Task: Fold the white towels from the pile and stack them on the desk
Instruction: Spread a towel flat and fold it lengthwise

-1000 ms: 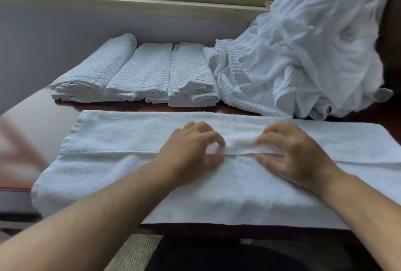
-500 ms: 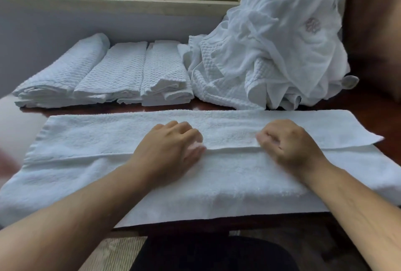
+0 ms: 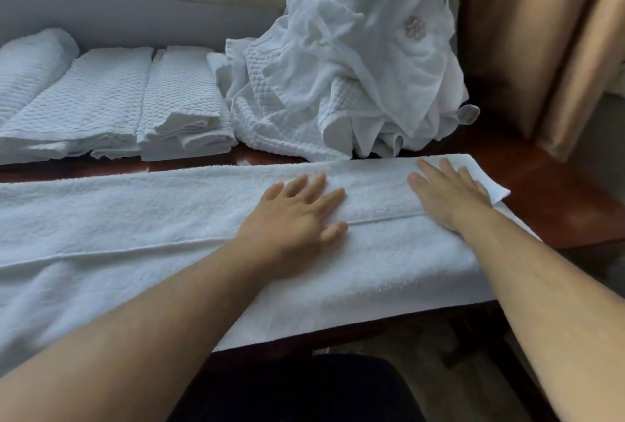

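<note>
White towel point(image 3: 142, 218), folded lengthwise, lies flat across the near edge of the dark wooden bench point(image 3: 554, 198), its front hanging slightly over. Both hands lie on it, palms down, fingers straight and spread: the left hand point(image 3: 294, 215) near the middle seam, the right hand point(image 3: 446, 191) toward the towel's right end. Behind, three folded towels point(image 3: 135, 103) sit side by side beside the rumpled pile point(image 3: 355, 76).

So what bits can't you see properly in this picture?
Head view only:
- The towel being folded: its left end runs off the picture's edge.
- The folded towels: the leftmost is cut by the left edge.
- The pile: how many towels it holds, since they lie tangled.
- Towel under the left hand and right hand: covered.
- The window: cut off at the top.
</note>
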`<state>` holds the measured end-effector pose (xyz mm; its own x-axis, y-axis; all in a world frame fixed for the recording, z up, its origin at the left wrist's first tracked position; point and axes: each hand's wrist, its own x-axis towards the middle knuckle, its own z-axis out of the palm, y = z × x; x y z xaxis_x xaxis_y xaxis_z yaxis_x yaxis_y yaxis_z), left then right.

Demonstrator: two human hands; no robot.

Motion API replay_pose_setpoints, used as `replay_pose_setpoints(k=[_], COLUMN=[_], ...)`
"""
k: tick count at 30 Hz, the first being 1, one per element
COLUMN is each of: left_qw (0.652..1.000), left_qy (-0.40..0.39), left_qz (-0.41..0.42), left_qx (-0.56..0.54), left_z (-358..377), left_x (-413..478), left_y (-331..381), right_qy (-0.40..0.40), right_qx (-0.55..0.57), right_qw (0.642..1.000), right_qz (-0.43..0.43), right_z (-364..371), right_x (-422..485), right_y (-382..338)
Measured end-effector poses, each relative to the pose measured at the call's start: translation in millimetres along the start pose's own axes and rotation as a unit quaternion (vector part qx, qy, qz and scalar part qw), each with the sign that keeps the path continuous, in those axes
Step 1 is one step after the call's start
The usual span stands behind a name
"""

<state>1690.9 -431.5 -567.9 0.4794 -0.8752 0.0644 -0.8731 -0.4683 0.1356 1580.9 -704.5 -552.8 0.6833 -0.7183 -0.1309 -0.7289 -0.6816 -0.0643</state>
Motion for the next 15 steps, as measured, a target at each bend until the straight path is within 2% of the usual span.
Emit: replay_pose_setpoints(k=[4, 7, 9, 12, 15], left_qw=[1.0, 1.0, 0.999, 0.986, 0.978], left_qy=[0.001, 0.001, 0.047, 0.164, 0.184], left_qz=[0.003, -0.001, -0.017, 0.028, 0.086], left_qx=[-0.014, -0.02, -0.021, 0.012, -0.045], left_z=[2, 0, -7, -17, -22], left_x=[-6, -10, -10, -17, -36], left_y=[1, 4, 8, 21, 42], right_qy=[0.007, -0.007, 0.022, 0.162, 0.259], right_qx=[0.043, 0.062, 0.042, 0.079, 0.174], right_qw=[0.997, 0.995, 0.997, 0.982, 0.925], right_qz=[0.071, 0.08, 0.068, -0.056, -0.218], right_z=[-4, -14, -14, 1, 17], right_x=[0, -7, -16, -46, -97], right_y=[-2, -2, -1, 2, 15])
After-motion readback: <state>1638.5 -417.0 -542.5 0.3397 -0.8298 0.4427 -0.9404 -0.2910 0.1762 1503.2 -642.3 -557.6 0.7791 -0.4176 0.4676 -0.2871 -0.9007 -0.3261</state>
